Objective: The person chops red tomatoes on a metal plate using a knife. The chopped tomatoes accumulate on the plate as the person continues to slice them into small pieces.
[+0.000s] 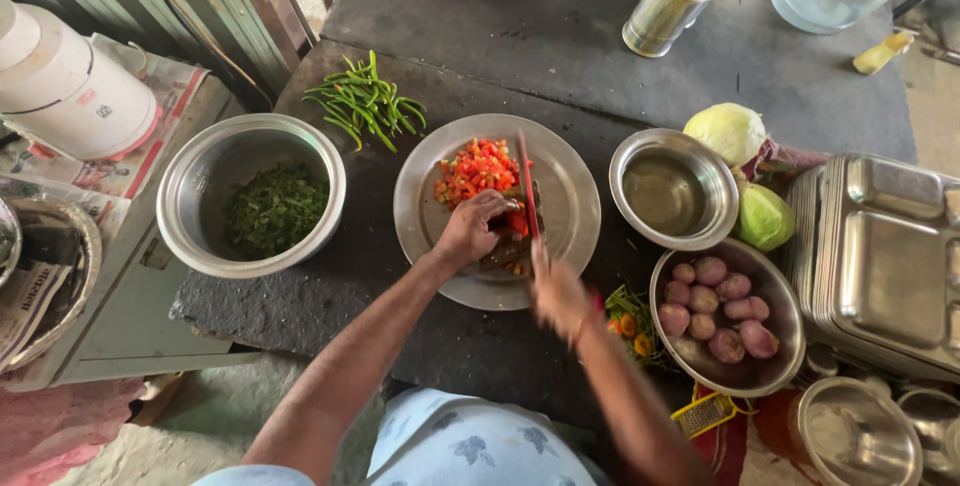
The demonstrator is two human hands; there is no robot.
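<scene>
Seen from above, a person stands at a dark stone counter, chopping on a round steel plate (575, 181). The left hand (472, 229) is curled, fingertips pressed down on a piece of red tomato (516, 222) near the plate's centre. The right hand (558, 294), blurred with motion, is closed around the handle of a knife (524, 186). The blade's long axis runs away from the body, lying just right of the left fingertips and touching the tomato — so the piece sits between the 2 hands, nearer the left. A heap of diced tomato (478, 166) lies on the plate beyond the left hand.

Around the plate: a steel bowl of chopped greens (274, 208) to the left, green chillies (364, 101) beyond it, an empty steel bowl (672, 188) to the right, and a bowl of small pink onions (716, 308) by the right forearm.
</scene>
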